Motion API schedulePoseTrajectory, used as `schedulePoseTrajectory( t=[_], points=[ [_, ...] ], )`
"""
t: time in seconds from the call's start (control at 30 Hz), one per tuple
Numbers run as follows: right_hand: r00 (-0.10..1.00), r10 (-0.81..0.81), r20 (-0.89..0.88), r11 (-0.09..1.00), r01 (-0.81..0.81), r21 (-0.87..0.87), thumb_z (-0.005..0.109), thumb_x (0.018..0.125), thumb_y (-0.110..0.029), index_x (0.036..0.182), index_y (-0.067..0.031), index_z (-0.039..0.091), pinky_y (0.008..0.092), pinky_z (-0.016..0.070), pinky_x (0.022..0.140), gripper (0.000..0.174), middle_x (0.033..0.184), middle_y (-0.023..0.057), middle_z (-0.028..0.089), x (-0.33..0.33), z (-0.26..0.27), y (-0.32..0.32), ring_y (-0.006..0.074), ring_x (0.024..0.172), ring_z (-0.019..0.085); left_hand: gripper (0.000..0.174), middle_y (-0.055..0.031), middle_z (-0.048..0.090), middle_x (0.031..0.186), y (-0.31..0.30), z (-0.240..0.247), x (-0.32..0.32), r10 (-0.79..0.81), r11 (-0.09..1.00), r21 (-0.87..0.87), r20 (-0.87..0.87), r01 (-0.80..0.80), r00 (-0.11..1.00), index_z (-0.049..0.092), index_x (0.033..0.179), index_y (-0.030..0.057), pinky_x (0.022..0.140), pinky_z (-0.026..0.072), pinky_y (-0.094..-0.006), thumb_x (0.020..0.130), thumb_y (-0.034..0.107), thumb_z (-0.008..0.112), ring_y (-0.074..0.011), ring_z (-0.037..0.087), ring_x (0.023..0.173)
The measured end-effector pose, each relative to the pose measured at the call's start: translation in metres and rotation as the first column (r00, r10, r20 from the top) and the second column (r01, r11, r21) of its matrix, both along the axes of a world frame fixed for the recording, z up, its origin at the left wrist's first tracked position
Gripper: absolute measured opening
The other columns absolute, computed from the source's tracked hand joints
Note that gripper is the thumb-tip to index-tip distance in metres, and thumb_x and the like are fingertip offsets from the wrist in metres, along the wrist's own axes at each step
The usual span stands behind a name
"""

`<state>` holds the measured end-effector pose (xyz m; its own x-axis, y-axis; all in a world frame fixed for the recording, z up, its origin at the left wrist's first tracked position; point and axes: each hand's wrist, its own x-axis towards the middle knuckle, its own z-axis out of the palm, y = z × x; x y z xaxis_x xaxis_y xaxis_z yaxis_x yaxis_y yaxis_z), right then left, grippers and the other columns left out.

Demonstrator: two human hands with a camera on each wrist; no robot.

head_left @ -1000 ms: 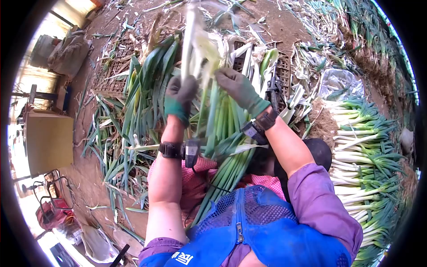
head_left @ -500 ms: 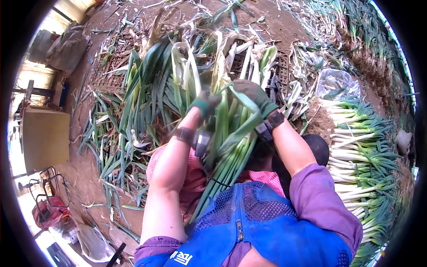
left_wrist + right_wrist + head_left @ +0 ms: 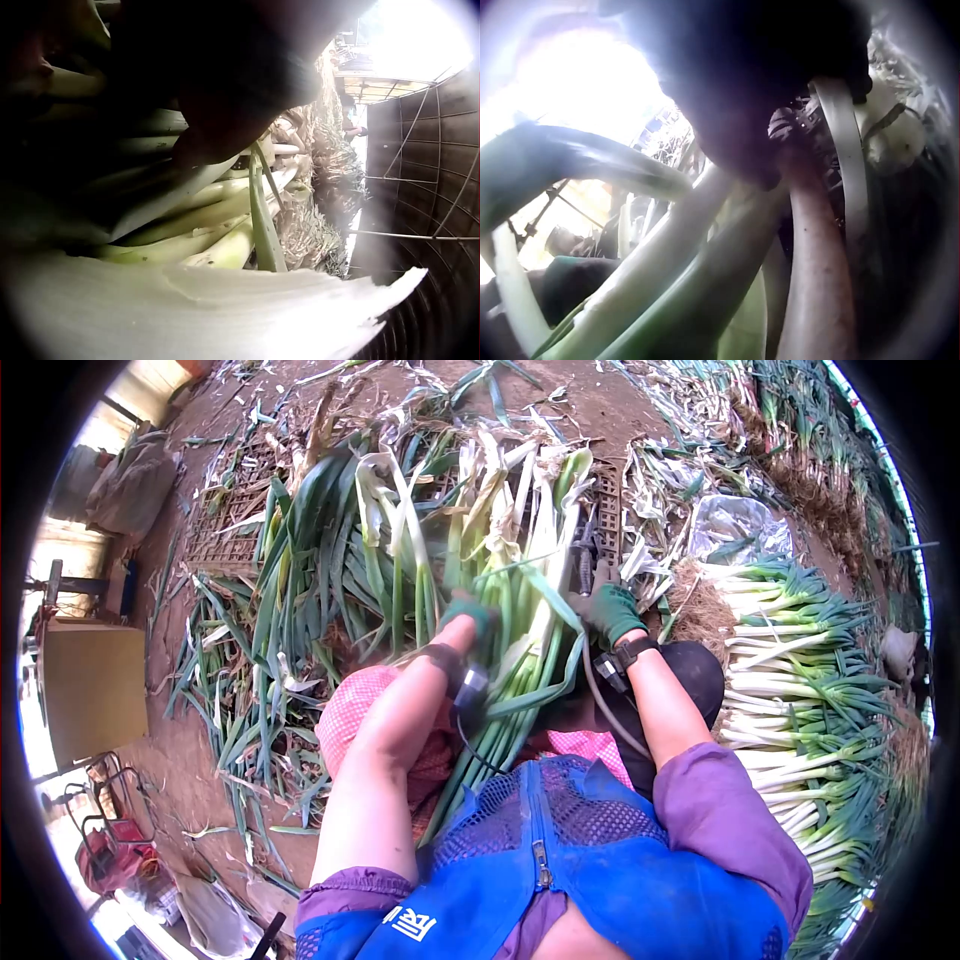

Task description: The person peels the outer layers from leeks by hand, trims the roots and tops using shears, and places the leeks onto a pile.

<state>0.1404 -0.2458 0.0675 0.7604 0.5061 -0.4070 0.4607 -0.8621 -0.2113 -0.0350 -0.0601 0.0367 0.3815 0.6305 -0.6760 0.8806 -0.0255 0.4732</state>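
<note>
Leeks with pale stems and long green leaves [image 3: 541, 625] slant between your knees, your green-gloved left hand [image 3: 470, 618] at their side, fingers too blurred to read; your green-and-grey-gloved right hand [image 3: 608, 608] has left them for the slim black tool [image 3: 586, 550] and its grey-brown hose [image 3: 598, 698], grip unclear, leaving only your left hand at the bundle

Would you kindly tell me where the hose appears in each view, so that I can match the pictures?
Head: just right of centre, the hose curves down from beside the right hand.
Left wrist: not visible.
Right wrist: lower right of centre, running down from beneath the dark hand.
Shared landmark: the pale leek stalks show in all three.
</note>
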Motion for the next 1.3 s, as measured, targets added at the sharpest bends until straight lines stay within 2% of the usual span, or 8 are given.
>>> schedulePoseTrajectory(
  t=[0.27,0.4,0.43,0.57,0.73,0.87,1.03,1.3],
  points=[
    [0.986,-0.147,-0.079,0.989,0.149,0.016,0.074,0.068,-0.052,0.153,-0.0049,0.009,0.0440,0.0261,0.115,0.117,0.155,0.0272,0.016,0.008,-0.002,0.002,0.0441,0.140,0.028,0.071,-0.0195,0.064,0.105,0.025,0.045,0.007,0.011,0.996,0.080,0.412,-0.048,0.911,0.048,0.128,-0.0023,0.079,0.0516,-0.0355,0.068,0.024,0.074,-0.0240,0.062,0.090],
    [0.967,-0.153,-0.204,0.965,0.191,0.179,0.074,0.066,-0.043,0.132,0.0021,0.044,0.0441,0.0448,0.099,0.086,0.127,0.0299,0.054,0.023,0.017,0.006,0.0414,0.117,0.055,0.060,-0.0160,0.066,0.096,0.049,0.010,-0.004,-0.020,0.993,-0.090,0.541,0.082,0.841,0.053,0.123,-0.0015,0.068,0.0526,-0.0348,0.072,0.024,0.074,-0.0226,0.063,0.078],
    [0.960,-0.189,-0.208,0.878,0.260,0.402,0.072,0.065,-0.037,0.117,0.0020,0.052,0.0416,0.0506,0.084,0.068,0.103,0.0239,0.063,0.017,0.020,0.004,0.0358,0.095,0.063,0.056,-0.0157,0.066,0.095,0.059,-0.012,-0.008,-0.070,0.979,-0.123,0.549,0.164,0.833,0.056,0.120,-0.0010,0.067,0.0527,-0.0351,0.073,0.024,0.074,-0.0225,0.063,0.077],
    [0.960,0.100,-0.263,0.799,0.079,0.596,0.070,0.066,-0.031,0.116,0.0017,0.055,0.0353,0.0508,0.075,0.062,0.089,0.0153,0.062,-0.016,0.099,0.000,0.0257,0.080,0.060,0.045,-0.0140,0.067,0.093,0.051,0.003,-0.007,-0.265,0.942,-0.058,0.473,0.329,0.840,0.063,0.107,0.0000,0.065,0.0528,-0.0364,0.075,0.029,0.075,-0.0221,0.064,0.074],
    [0.902,0.353,-0.248,0.807,-0.160,0.568,0.067,0.070,-0.026,0.127,0.0007,0.052,0.0371,0.0492,0.072,0.065,0.094,0.0182,0.060,-0.075,0.117,-0.017,0.0296,0.076,0.061,0.022,-0.0077,0.067,0.104,0.038,0.058,0.007,-0.343,0.925,-0.071,0.259,0.372,0.903,0.066,0.104,0.0195,0.083,0.0532,-0.0341,0.084,0.013,0.059,-0.0270,0.066,0.091],
    [0.922,0.328,-0.203,0.825,-0.175,0.538,0.066,0.071,-0.028,0.126,0.0014,0.053,0.0396,0.0478,0.078,0.063,0.099,0.0233,0.060,-0.090,0.112,-0.020,0.0353,0.085,0.060,0.016,-0.0095,0.067,0.097,0.039,0.048,0.003,-0.338,0.933,-0.004,0.338,0.361,0.878,0.067,0.099,0.0131,0.074,0.0532,-0.0341,0.085,0.018,0.059,-0.0239,0.065,0.082],
    [0.923,0.382,-0.041,0.780,-0.298,0.550,0.066,0.072,-0.030,0.130,-0.0013,0.051,0.0438,0.0489,0.079,0.067,0.100,0.0260,0.061,-0.093,0.113,-0.022,0.0392,0.087,0.061,0.034,-0.0119,0.067,0.084,0.031,0.083,0.000,0.149,0.907,-0.419,0.399,0.035,0.905,0.067,0.095,0.0003,0.057,0.0519,-0.0353,0.080,0.031,0.073,-0.0184,0.063,0.066],
    [0.932,0.296,-0.209,0.904,-0.203,0.377,0.062,0.077,-0.034,0.111,-0.0028,0.061,0.0433,0.0496,0.073,0.046,0.083,0.0217,0.063,-0.031,0.100,0.063,0.0354,0.079,0.063,0.027,-0.0113,0.067,0.090,0.039,0.041,-0.005,-0.052,0.967,-0.211,0.388,0.144,0.920,0.066,0.101,0.0053,0.066,0.0536,-0.0349,0.084,0.026,0.068,-0.0214,0.065,0.075]
  ],
)
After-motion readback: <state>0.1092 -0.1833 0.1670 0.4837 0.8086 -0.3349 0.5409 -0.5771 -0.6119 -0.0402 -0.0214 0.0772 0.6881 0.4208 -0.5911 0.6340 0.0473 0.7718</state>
